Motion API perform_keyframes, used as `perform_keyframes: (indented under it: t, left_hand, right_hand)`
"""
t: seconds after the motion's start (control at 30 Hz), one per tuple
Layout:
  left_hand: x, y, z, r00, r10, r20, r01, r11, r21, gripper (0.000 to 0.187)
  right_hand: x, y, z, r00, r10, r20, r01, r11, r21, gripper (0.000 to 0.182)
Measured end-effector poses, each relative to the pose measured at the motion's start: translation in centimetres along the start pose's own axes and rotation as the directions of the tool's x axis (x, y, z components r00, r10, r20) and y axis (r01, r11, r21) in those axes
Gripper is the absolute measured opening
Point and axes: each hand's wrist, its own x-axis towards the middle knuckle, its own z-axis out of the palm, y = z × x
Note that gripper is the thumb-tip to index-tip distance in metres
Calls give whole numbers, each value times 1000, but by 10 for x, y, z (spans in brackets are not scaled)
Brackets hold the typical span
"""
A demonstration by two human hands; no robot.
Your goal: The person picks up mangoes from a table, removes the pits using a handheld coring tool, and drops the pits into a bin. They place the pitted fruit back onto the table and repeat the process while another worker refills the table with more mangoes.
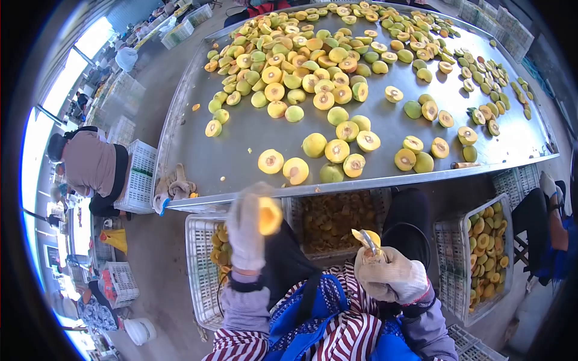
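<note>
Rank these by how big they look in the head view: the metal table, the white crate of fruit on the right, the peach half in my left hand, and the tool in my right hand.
1. metal table
2. white crate
3. peach half, held in the left hand
4. tool, held in the right hand

The last two look close in size; both are near the camera, so that order is unsure.

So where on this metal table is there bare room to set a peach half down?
Free: the table's near-left stretch, between the rag on the corner and the two nearest halves; also a bare band right of centre, before the right-hand cluster. The far heap is crowded.
</note>
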Motion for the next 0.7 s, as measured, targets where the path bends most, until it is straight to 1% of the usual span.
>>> perform_keyframes:
  t: [0.03,0.07,0.1,0.13,0.17,0.23,0.27,0.3,0.37,0.4,0.47,0.5,0.53,0.57,0.6,0.63,0.67,0.7]
  left_hand:
    - [12,-18,-25,993,54,-105,-23,960,280,36]
    - [15,-22,-25,992,57,-110,-23,958,285,36]
    - [20,-24,-23,992,107,-63,-71,905,420,36]
    - [27,-25,-20,989,151,-10,-121,831,543,37]
    - [36,-25,-16,981,187,49,-173,738,652,38]
    - [51,-29,-8,961,212,175,-262,508,821,43]
    - [61,-32,16,975,170,145,-212,494,843,50]
    - [75,-36,39,984,131,118,-167,479,862,58]
    - [106,-72,50,945,1,326,-305,352,885,67]
    - [114,-72,60,943,0,334,-312,356,881,67]
    - [124,-71,78,895,-231,381,-226,501,835,63]
    - [124,-70,80,891,-233,389,-233,500,834,63]
    - [121,-65,81,900,-260,350,-82,688,721,60]
    - [116,-54,83,902,-295,315,77,828,555,57]
    - [110,-42,84,900,-293,322,179,924,338,56]
    - [97,-24,86,876,-198,439,215,977,13,56]
    - [78,-7,87,861,-80,503,267,912,-312,57]
    - [61,12,88,815,32,578,173,939,-296,51]
  right_hand:
    - [4,0,-4,990,33,-135,-52,989,-136,27]
    - [11,4,-4,991,34,-128,-51,989,-136,27]
    - [23,9,-2,955,-84,-285,-24,934,-356,27]
    - [33,13,0,886,-233,-401,-35,829,-559,27]
    - [39,13,-1,888,-236,-395,-30,826,-562,27]
    - [48,16,1,866,-396,-306,22,641,-767,31]
    - [48,11,5,885,-335,-322,-40,635,-772,32]
    - [48,9,8,885,-334,-324,-43,635,-771,32]
    - [47,7,11,878,-346,-330,-22,660,-751,32]
    - [46,7,9,875,-347,-338,-27,663,-748,32]
    - [47,8,6,877,-296,-380,-74,698,-713,31]
    - [47,8,6,873,-296,-386,-74,703,-707,31]
    - [46,9,5,860,-329,-390,-62,690,-721,31]
    - [46,9,4,846,-362,-391,-52,674,-737,31]
    - [49,10,-1,841,-365,-399,-53,678,-733,31]
    - [54,14,-7,808,-461,-368,-45,574,-817,30]
    - [55,20,-8,780,-540,-316,-45,456,-889,30]
    - [55,20,-8,786,-535,-312,-46,452,-891,30]
